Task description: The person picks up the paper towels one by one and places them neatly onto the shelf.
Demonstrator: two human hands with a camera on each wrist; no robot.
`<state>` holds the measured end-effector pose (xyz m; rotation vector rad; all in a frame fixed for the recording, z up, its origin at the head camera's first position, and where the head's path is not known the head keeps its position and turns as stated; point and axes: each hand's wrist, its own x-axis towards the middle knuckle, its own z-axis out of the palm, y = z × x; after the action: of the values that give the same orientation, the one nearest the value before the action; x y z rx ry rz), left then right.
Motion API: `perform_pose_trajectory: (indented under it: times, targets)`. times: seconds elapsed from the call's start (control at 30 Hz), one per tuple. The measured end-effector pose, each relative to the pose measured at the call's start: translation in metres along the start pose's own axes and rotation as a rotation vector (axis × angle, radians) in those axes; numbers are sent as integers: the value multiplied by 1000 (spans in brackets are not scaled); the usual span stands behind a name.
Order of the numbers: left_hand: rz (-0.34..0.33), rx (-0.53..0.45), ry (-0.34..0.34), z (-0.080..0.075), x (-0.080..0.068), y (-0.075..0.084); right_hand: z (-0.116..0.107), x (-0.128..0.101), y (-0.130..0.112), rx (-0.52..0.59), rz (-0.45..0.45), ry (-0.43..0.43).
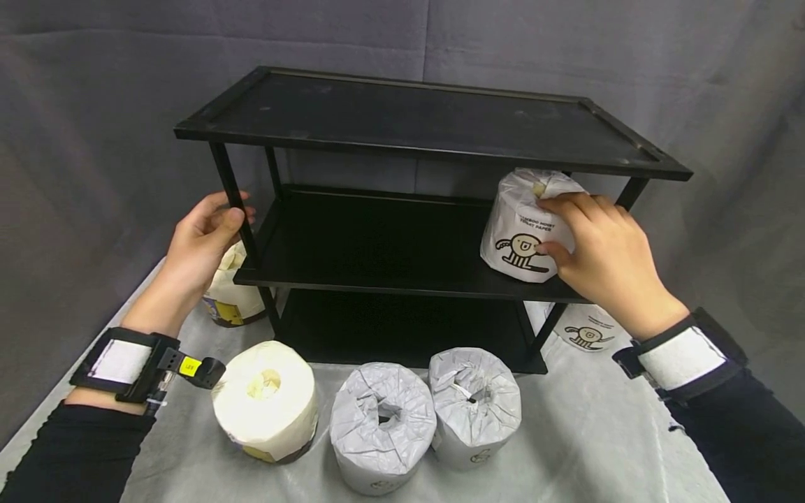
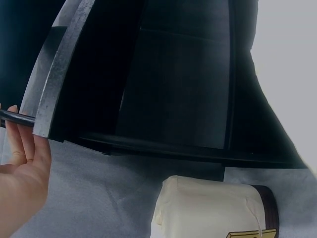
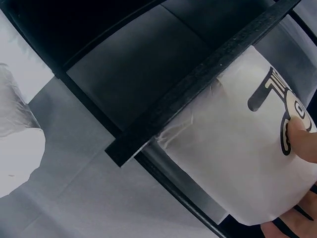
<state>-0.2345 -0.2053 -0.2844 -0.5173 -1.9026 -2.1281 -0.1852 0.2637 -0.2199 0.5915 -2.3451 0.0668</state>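
A black three-tier rack (image 1: 415,122) stands in front of me. On the left, my left hand (image 1: 201,237) holds the rack's front post (image 1: 223,168), thumb in front and fingers behind it; the left wrist view also catches this hand (image 2: 29,171) at the frame's edge. My right hand (image 1: 606,248) grips a white-wrapped toilet paper roll (image 1: 512,227) printed with a cartoon figure, at the right end of the middle shelf (image 1: 377,244). In the right wrist view the roll (image 3: 233,144) is upside down, and the thumb presses its printed side.
In front of the rack stand a cream-wrapped roll (image 1: 267,412) and two white-wrapped rolls (image 1: 380,447) (image 1: 468,436). Another cream roll (image 1: 233,297) is beyond the left post, and a white roll (image 1: 591,328) beside the right one. A grey curtain (image 1: 352,42) hangs behind.
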Motion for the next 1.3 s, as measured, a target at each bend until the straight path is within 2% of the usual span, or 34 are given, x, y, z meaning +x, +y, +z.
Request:
perform_pose_trajectory:
  times: [0.4,0.8,1.3]
  targets:
    - [17,-13,2,3,0,1,11,4,7,18,-24,55]
    - [18,-24,2,3,-1,3,16,4,8,46,4,17]
    - [2,-2,12,4,-1,4,14,0,7,20,8,-30]
